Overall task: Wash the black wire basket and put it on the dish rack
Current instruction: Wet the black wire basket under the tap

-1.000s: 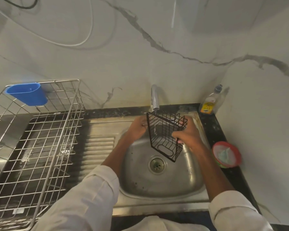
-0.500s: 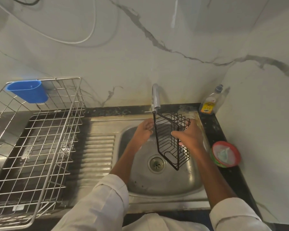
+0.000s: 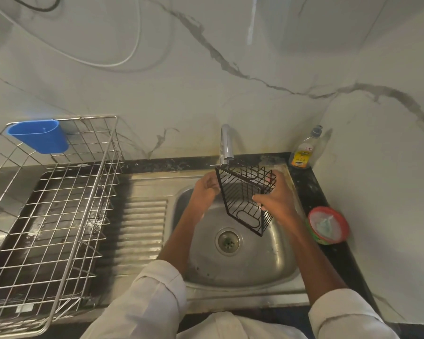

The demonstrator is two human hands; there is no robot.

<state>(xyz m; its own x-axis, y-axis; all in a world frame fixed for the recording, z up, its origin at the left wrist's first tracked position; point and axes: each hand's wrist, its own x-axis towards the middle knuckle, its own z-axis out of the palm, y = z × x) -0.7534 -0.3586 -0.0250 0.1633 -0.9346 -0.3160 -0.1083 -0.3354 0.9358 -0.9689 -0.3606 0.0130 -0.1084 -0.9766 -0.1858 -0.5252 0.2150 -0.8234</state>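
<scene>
The black wire basket (image 3: pixel 242 196) hangs tilted on its side over the steel sink (image 3: pixel 274 263), right under the tap (image 3: pixel 226 145). My right hand (image 3: pixel 274 199) grips its right side, fingers curled round the wires. My left hand (image 3: pixel 205 190) is at the basket's left edge with curled fingers; whether it holds the wire is hard to tell. The dish rack (image 3: pixel 47 216), a large silver wire frame, stands on the left of the counter and carries a blue cup (image 3: pixel 41 135) on its far rim.
A dish soap bottle (image 3: pixel 304 152) stands at the back right corner. A red-rimmed bowl with a scrubber (image 3: pixel 327 225) sits on the dark counter right of the sink. The ribbed drainboard (image 3: pixel 142 226) lies between sink and rack. A marble wall rises behind.
The basket has been turned and shifted slightly under the tap, its open side now facing more toward me. Both hands have stayed on it.
</scene>
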